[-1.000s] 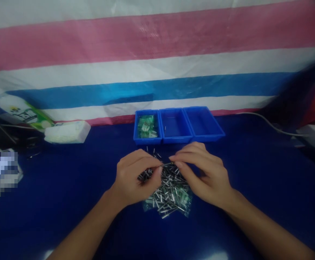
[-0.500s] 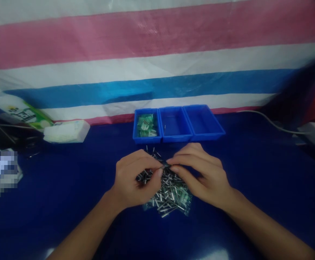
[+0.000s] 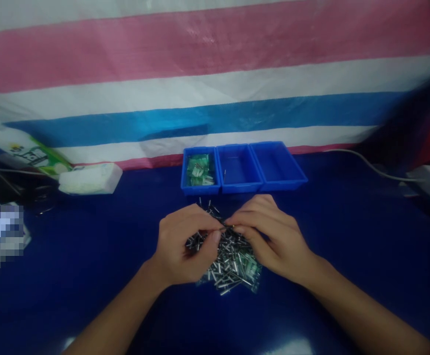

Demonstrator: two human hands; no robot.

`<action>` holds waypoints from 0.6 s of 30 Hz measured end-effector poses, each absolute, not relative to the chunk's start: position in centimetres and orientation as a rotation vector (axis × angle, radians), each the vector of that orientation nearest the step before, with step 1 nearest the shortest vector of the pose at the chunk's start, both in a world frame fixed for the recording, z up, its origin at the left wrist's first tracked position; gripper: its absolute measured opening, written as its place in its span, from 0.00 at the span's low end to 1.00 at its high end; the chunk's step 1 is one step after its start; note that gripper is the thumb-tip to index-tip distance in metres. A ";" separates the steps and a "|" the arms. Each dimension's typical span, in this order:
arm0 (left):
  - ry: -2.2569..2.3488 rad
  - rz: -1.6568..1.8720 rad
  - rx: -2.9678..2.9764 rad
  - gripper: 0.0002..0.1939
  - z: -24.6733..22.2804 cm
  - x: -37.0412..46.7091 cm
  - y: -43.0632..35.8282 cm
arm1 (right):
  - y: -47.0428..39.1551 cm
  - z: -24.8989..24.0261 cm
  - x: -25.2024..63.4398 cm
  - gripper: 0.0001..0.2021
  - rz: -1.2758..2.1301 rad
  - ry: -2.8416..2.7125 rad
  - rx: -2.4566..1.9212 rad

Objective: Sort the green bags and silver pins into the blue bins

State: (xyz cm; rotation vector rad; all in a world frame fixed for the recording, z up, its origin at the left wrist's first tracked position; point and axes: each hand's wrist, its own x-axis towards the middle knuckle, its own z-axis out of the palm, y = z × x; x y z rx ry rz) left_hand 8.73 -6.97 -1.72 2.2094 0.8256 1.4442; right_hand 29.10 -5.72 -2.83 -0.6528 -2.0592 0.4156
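My left hand (image 3: 190,241) and my right hand (image 3: 274,236) meet over a pile of small metal pieces (image 3: 229,264) that look like blind rivets. Thumb and fingers of my left hand pinch one end of a thin pin (image 3: 229,226). At its other end, the fingertips of my right hand are closed on it too. A tiny gold-coloured spot shows beside the right fingertips. The pin's exact kind is too small to tell. Green-printed clear packets (image 3: 250,268) lie among the pieces at the pile's right side. My left fingers cover part of the heap.
Behind the pile stand three joined blue bins: the left bin (image 3: 201,189) holds green packets, the middle bin (image 3: 240,187) a small pin, and the right bin (image 3: 279,165) shows its bare floor. Leftward are a tissue pack (image 3: 92,178) and a bottle (image 3: 22,148). A cable (image 3: 370,165) runs right.
Both hands stay over the pile, fingertips still together. My right fingertips have shifted slightly left, closer to the left ones, and a gold-coloured spot now shows at the pin.
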 end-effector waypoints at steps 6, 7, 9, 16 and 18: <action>0.822 1.433 2.202 0.06 -1.7 8.7 -7.0 | -5.7 -2.8 29.1 0.10 0.423 -2.066 -0.649; 0.815 1.435 2.199 0.06 -1.7 8.7 -6.9 | -5.7 -2.8 29.1 0.09 0.423 -2.064 -0.640; 0.794 1.440 2.192 0.06 -1.7 8.7 -6.9 | -5.6 -2.8 29.1 0.09 0.421 -2.062 -0.627; 0.767 1.443 2.177 0.05 -1.9 8.7 -6.8 | -5.6 -2.7 29.3 0.08 0.451 -2.083 -0.631; 0.776 1.429 2.173 0.05 -1.9 8.8 -6.9 | -5.7 -2.7 29.2 0.09 0.469 -2.096 -0.642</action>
